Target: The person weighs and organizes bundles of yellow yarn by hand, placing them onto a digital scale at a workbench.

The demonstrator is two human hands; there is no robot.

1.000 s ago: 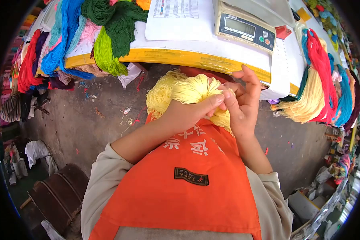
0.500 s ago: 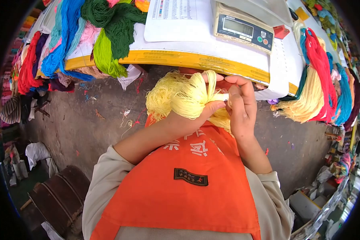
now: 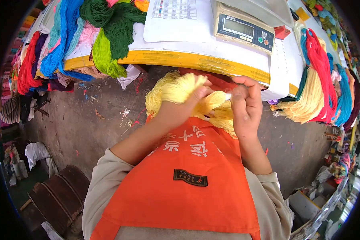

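The left hand (image 3: 179, 109) is closed around a fluffy bundle of pale yellow yarn (image 3: 176, 89), held in front of the chest, just below the near edge of the white-topped table with a yellow rim (image 3: 180, 59). The right hand (image 3: 246, 106) is curled shut, its fingertips (image 3: 239, 93) pinching strands at the bundle's right end, so the yarn stretches between both hands and spills down onto the orange bib apron (image 3: 180, 188).

The apron carries white characters across its top, partly covered by the forearms and not readable, and a small dark rectangular patch (image 3: 190, 177) with gold lettering too small to read.

On the table stands a beige digital weighing scale (image 3: 245, 28) with a grey display and green and red buttons; its figures cannot be read. Beside it lies a white printed sheet (image 3: 176, 18) with a small coloured chart. Skeins of green, blue and pink yarn (image 3: 104, 32) hang over the table's left end, and red, cream and teal skeins (image 3: 318, 80) hang off its right.
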